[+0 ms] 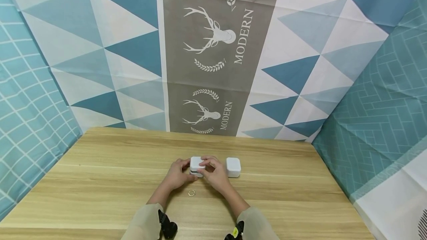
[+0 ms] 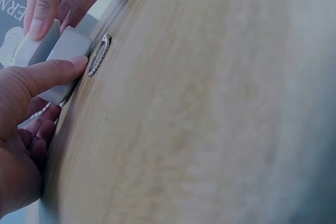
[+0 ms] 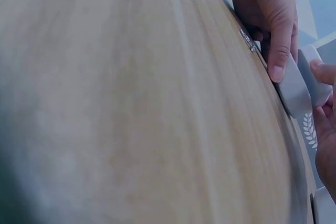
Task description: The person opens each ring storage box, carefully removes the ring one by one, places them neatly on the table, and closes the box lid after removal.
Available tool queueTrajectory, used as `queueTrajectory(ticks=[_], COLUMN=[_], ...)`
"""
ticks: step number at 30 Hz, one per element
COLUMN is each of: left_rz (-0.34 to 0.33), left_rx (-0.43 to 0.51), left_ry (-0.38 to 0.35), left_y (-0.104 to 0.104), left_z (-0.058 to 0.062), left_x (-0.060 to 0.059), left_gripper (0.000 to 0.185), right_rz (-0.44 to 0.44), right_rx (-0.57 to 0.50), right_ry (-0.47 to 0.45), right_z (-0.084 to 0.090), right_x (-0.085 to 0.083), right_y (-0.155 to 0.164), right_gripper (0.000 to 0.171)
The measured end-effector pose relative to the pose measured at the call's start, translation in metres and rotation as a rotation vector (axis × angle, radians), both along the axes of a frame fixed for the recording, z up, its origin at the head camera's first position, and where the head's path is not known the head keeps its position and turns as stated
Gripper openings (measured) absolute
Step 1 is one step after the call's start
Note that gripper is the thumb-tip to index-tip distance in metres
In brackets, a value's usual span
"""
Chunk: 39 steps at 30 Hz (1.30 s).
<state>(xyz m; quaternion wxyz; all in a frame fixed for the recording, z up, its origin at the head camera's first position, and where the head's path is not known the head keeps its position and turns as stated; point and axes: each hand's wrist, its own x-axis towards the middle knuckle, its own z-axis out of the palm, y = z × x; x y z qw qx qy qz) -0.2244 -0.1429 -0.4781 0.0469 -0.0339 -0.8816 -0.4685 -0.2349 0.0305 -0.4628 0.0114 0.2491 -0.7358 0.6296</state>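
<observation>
A small white box (image 1: 196, 161) with rounded corners stands on the table, its lid (image 2: 39, 46) parted from its base (image 2: 67, 51) by a dark gap. My left hand (image 1: 178, 176) grips the base, with the thumb on the near side. From the right, my right hand (image 1: 217, 176) pinches the lid between thumb and fingers. A thin ring-shaped piece (image 1: 191, 193), gold-toned in the head view, lies in front of the box. In the left wrist view the ring (image 2: 100, 56) has a beaded or stone-set edge. The inside of the box is hidden.
A second white box (image 1: 233, 166), its lid closed, stands just right of my right hand. Both boxes are on a wood-grain table (image 1: 110, 180). Patterned cloth (image 1: 213, 47) hangs behind the table and along both sides.
</observation>
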Motion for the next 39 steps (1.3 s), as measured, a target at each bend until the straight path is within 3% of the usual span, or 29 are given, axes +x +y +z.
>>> queueTrajectory(ticks=[20,27,39], left_rz=[-0.005,-0.01,0.0], left_rx=[-0.016,-0.009,-0.015], left_ry=[0.014,0.013,0.018], left_y=[0.001,0.0,0.001], left_z=[-0.003,-0.003,-0.001], left_x=[-0.002,-0.002,0.0], left_gripper=[0.07,0.071,0.07], right_rz=[0.0,-0.024,-0.035], right_rx=[0.057,0.07,0.11], right_ry=[0.048,0.079,0.12], right_z=[0.003,-0.027,-0.025], right_x=[0.003,-0.016,-0.015], right_y=[0.001,0.0,0.002], right_gripper=[0.016,0.015,0.014])
